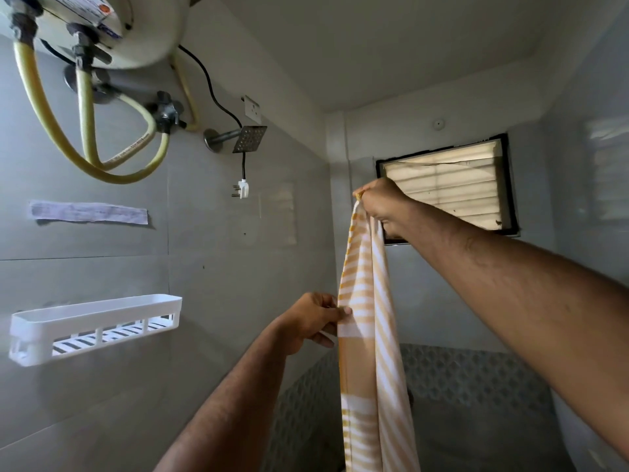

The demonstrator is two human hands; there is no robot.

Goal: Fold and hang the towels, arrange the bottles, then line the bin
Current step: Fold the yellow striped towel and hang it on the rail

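Note:
A yellow and white striped towel (371, 335) hangs down in a long narrow fold in front of the corner of the bathroom. My right hand (383, 202) is raised high and grips its top end. My left hand (315, 321) is lower and pinches the towel's left edge between thumb and fingers. The towel's lower end runs out of the bottom of the view.
A white plastic wall shelf (92, 327) is fixed on the left tiled wall. Above it hang a water heater (102, 25) with yellow hoses (88, 131), a shower head (248, 138) and a dangling plug (242, 189). A louvred window (446, 185) sits behind my right hand.

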